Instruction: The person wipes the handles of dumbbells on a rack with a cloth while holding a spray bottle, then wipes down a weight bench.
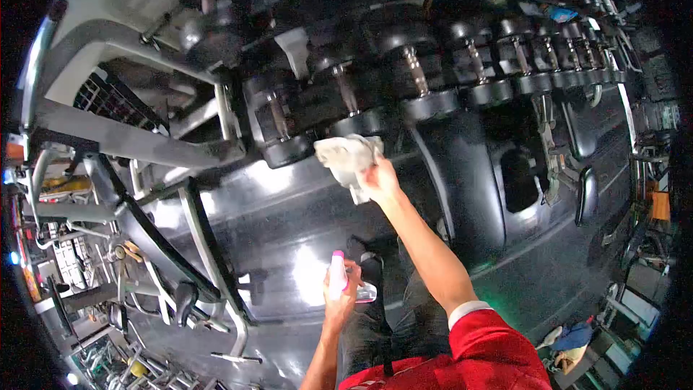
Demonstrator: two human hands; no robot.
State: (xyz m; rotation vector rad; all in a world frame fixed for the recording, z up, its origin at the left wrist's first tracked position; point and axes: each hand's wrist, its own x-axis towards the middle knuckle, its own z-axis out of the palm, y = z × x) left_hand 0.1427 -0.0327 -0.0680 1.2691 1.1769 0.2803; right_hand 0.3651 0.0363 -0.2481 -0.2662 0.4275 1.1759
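Right grip [380, 179] clamps a cloth [345, 157] near a dumbbell [354, 124]; left grip [349, 287] clasps a spray bottle [337, 274] before the legs [426, 321]. Cloth is likely soft, best bunched; bottle likely light, best held at its neck.

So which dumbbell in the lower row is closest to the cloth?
The second dumbbell from the left: its near end appears right above the cloth in the right hand, while the leftmost and third sit off to either side.

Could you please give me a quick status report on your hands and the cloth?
Left hand gripping spray bottle. Right hand holding white cloth by lower-row dumbbell, contact unclear. Nothing visible blocking cloth from dumbbell.
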